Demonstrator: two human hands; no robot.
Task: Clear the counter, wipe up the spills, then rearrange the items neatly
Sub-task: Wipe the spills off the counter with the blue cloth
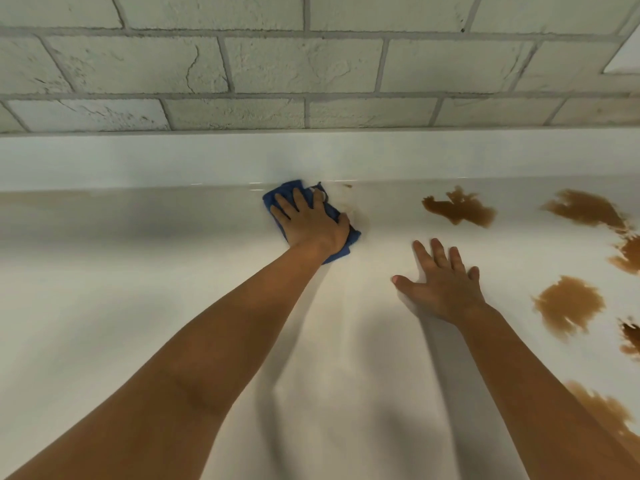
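Fingers [300,199] of the left hand [309,221] lie spread and straight, pressing a folded blue cloth [341,249] flat on the white counter [138,306] at its back edge, right where it meets the raised ledge [138,157]. Right hand [444,285] rests flat on the counter, fingers splayed, holding nothing (looks like bracing).

Head view, progress: wiping step is in hand, judged partly done. Counter to the left of the cloth shows no puddles, only a faint tan haze far left near the ledge. Just beside the cloth, on its right, a pale smear and a small brown spot [347,185] remain. Further right, untouched: a big brown spill [460,207], another near the right edge [585,207], a round one nearer the body [568,304], plus more patches cut off by the frame at right and lower right. No items in view on the counter, so clearing looks done; rearranging not yet started.

Room: ledge and brick wall [311,64] block any push forward. Open surface left and toward the body. Sweep right is free, but the right hand sits between cloth and the nearest big spill, so it likely needs to lift first.
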